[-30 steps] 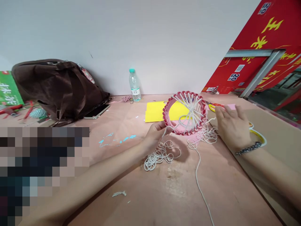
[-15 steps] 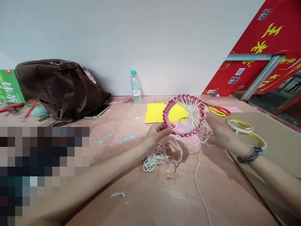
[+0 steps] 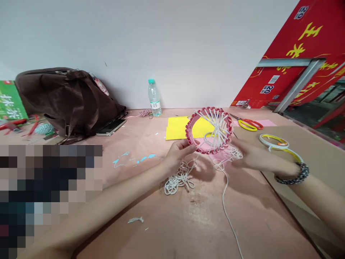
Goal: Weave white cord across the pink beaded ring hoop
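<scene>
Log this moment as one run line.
left hand; grips round pink loom; right hand; open beside loom; white cord piled below

The ring [image 3: 190,131] was smooth, slightly glossy pink and red plastic, and the cord [image 3: 180,179] strung across it was a matt white twine with a soft, fibrous look. The tabletop [image 3: 188,225] was a matt, faintly scuffed pinkish board with flecks of blue. The sheet [image 3: 178,128] was plain matt yellow paper. The scissors [image 3: 249,125] had glossy plastic handles and metal blades. The bottle [image 3: 154,99] was clear, shiny plastic, the bag [image 3: 67,97] soft dark brown cloth with a slight sheen, and the box [image 3: 291,46] glossy printed red card, crossed by a dull metal bar [image 3: 302,81]. The bracelet [image 3: 292,176] was made of shiny dark beads.
</scene>
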The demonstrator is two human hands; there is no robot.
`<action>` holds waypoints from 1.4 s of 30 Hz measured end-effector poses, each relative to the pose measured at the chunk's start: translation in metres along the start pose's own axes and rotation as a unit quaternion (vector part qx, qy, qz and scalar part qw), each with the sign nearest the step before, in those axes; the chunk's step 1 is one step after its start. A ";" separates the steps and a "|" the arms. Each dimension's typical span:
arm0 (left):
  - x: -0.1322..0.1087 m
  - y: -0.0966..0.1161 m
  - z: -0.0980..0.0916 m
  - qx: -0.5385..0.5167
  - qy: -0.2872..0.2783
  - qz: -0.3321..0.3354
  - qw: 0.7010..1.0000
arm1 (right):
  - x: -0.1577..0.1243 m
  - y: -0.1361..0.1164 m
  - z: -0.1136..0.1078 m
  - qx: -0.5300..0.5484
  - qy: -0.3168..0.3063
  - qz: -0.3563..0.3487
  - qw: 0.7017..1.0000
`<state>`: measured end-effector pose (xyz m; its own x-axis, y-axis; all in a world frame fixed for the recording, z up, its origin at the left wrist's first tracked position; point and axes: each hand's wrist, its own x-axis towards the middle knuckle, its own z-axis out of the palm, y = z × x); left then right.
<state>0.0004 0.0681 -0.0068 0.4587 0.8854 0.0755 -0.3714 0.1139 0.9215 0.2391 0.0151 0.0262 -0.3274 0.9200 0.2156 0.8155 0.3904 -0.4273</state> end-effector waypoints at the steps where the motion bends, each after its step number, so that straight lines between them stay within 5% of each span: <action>1: 0.001 -0.001 -0.001 0.001 -0.002 0.005 1.000 | 0.000 -0.010 0.001 0.082 -0.087 -0.032 0.992; 4: 0.001 -0.003 -0.002 0.001 -0.007 0.004 1.000 | 0.003 -0.021 0.003 0.282 -0.216 -0.021 0.935; 6: 0.001 -0.003 -0.002 -0.001 -0.005 0.001 1.000 | 0.006 -0.008 0.006 0.302 -0.172 0.056 0.936; 8: 0.001 -0.002 -0.002 0.001 -0.003 0.001 1.000 | 0.008 0.009 0.010 0.240 -0.063 0.123 0.961; 11: 0.000 -0.001 -0.001 0.020 -0.007 0.005 1.000 | 0.009 0.014 0.019 0.224 0.040 0.117 0.967; 17: -0.003 0.000 0.001 0.046 -0.044 0.006 0.998 | 0.005 -0.021 0.024 0.374 -0.132 0.026 0.918; 22: -0.005 0.002 0.001 0.063 -0.063 -0.028 0.996 | 0.005 0.004 0.016 0.267 -0.026 0.068 0.961; 28: -0.006 0.007 0.006 0.134 -0.024 -0.008 0.991 | -0.002 -0.027 0.018 0.382 -0.068 0.101 0.916; 31: -0.007 0.010 0.010 0.184 -0.039 0.003 0.982 | -0.003 -0.040 0.024 0.391 -0.029 0.100 0.915; 37: -0.011 0.013 0.014 0.302 -0.044 0.012 0.952 | -0.002 -0.027 0.031 0.417 0.027 0.136 0.898; 42: -0.015 0.012 0.015 0.261 -0.061 -0.061 0.961 | -0.001 -0.023 0.033 0.466 0.028 0.135 0.874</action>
<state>0.0010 0.0493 0.0084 0.5761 0.8168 -0.0308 0.1328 -0.0564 0.9895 0.2054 0.0063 0.0069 -0.1373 0.9901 0.0276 0.1084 0.0427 -0.9932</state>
